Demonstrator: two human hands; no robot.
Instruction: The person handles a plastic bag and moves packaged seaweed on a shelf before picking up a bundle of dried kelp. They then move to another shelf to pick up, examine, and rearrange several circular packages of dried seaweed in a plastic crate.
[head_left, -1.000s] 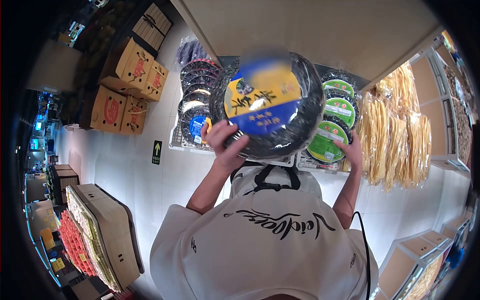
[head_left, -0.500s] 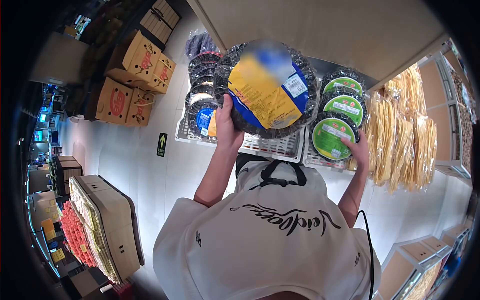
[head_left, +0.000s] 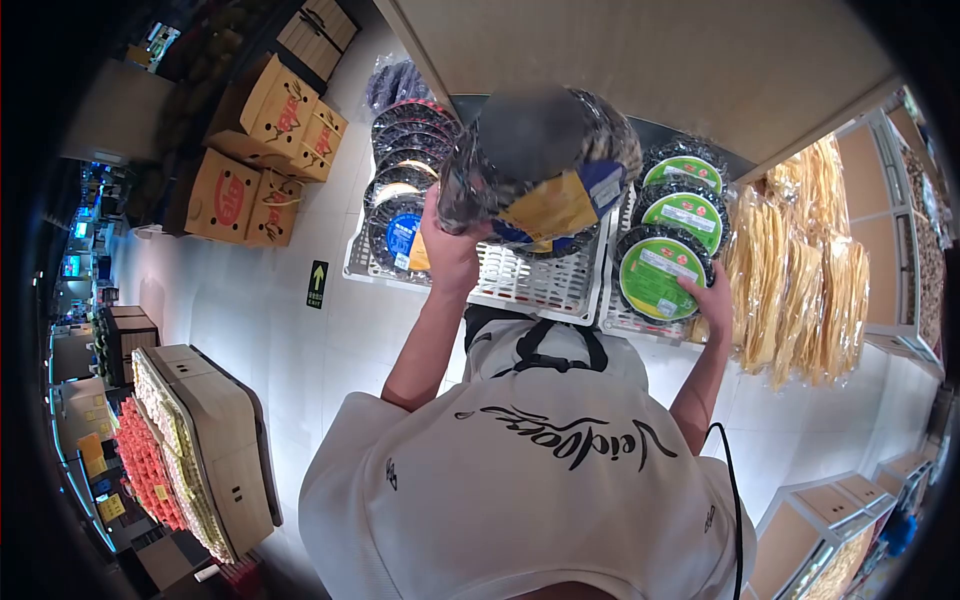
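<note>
My left hand (head_left: 450,250) grips a large round dark pack with a yellow and blue label (head_left: 545,170), tilted over the white wire basket (head_left: 530,285) on the shelf. My right hand (head_left: 712,300) rests on the lowest of three round packs with green labels (head_left: 660,275), stacked upright in the basket to the right. A row of similar dark round packs (head_left: 400,190) stands in the left part of the shelf, one with a blue label.
Bundles of yellow dried strips (head_left: 800,260) hang to the right. Cardboard boxes (head_left: 260,150) sit stacked on the floor at upper left. A wooden display stand with red goods (head_left: 190,470) stands at lower left. A beige shelf board (head_left: 640,60) runs above.
The round pack in my left hand has tipped forward and down toward the basket, its label now facing partly away. My right hand stays on the green-labelled pack.
</note>
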